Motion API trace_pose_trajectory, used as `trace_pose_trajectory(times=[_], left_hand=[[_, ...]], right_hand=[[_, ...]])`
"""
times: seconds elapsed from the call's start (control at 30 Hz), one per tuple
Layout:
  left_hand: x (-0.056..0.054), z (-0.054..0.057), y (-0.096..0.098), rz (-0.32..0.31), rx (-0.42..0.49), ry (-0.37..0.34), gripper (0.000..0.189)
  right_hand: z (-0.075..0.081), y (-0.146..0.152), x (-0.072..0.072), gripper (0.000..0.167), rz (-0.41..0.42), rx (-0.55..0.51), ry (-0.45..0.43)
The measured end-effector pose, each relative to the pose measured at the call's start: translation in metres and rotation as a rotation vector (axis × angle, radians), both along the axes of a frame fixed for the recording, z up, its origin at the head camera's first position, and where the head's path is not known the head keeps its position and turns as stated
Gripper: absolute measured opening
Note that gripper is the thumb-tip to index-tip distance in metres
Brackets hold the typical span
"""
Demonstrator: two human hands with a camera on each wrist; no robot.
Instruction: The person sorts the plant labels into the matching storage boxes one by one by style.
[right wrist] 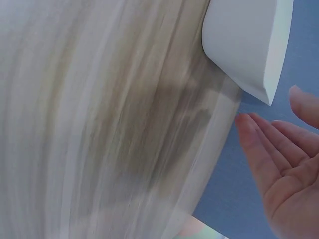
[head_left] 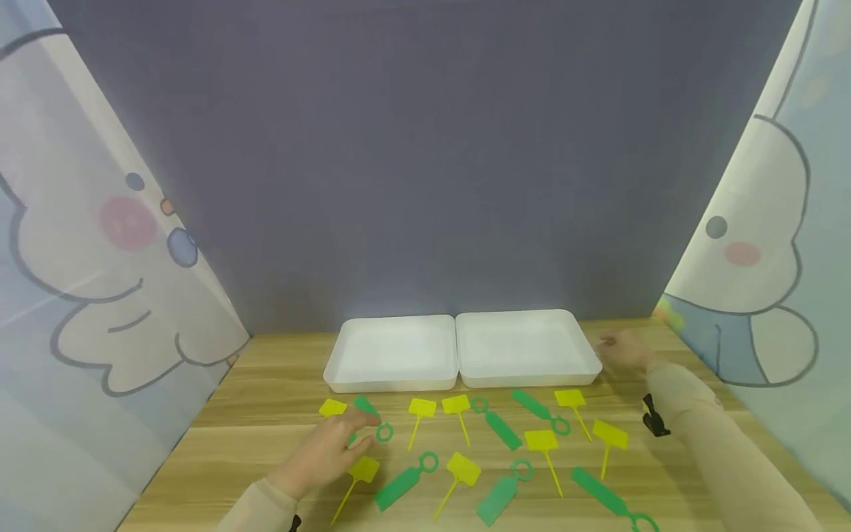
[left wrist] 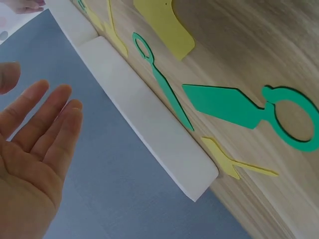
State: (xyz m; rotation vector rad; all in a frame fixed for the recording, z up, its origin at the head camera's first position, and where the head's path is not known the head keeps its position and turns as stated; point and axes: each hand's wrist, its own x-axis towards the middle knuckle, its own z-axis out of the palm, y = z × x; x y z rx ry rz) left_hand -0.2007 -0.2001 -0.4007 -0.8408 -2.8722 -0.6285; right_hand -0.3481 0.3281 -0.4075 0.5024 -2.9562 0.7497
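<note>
- Head view: 2 hands reach out over a wood table (head_left: 246, 421), far from each other.
- The left hand (head_left: 332, 447) is over a green piece (head_left: 365, 404) and hides some of it. I cannot tell if they touch.
- This hand's fingers are loose and almost straight, and its thumb is apart from them.
- A yellow piece (head_left: 363, 469) lies just beside that hand, with its thin stick pointing toward the person.
- The right hand (head_left: 623, 349) is just beside the right end of the right white tray (head_left: 525, 343). Its fingers are loose too, with the thumb away from them.
- The left white tray (head_left: 399, 355) sits right next to the other tray.
- 7 more yellow pieces (head_left: 463, 469) and more green pieces with rings (head_left: 402, 484) lie around the table, in front of the trays.
- A big gray wall (head_left: 412, 148) stands at the back.
</note>
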Motion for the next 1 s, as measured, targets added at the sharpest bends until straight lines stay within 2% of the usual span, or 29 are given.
trace_pose_trajectory(times=[0.1,0.2,0.3,0.5,0.8,1.0], left_hand=[[0.0,-0.004,-0.001,0.003,0.007,0.012,0.027],[0.001,-0.006,-0.002,0.002,0.011,0.02,0.027],[0.003,-0.006,-0.002,-0.007,0.018,0.011,0.027],[0.002,-0.007,-0.002,0.01,0.022,0.016,0.026],[0.006,-0.009,-0.004,0.06,0.019,0.064,0.024],[0.006,-0.01,-0.007,0.105,0.022,0.047,0.025]], right_hand=[[-0.001,-0.002,-0.003,0.04,-0.005,0.037,-0.007],[-0.002,-0.007,-0.005,0.043,-0.033,0.085,-0.06],[-0.002,-0.01,-0.007,0.039,-0.041,0.12,-0.103],[-0.002,-0.012,-0.009,0.025,-0.026,0.075,-0.148],[-0.002,-0.01,-0.009,0.025,-0.053,0.052,-0.158],[-0.004,-0.012,-0.01,0.025,-0.063,0.043,-0.17]])
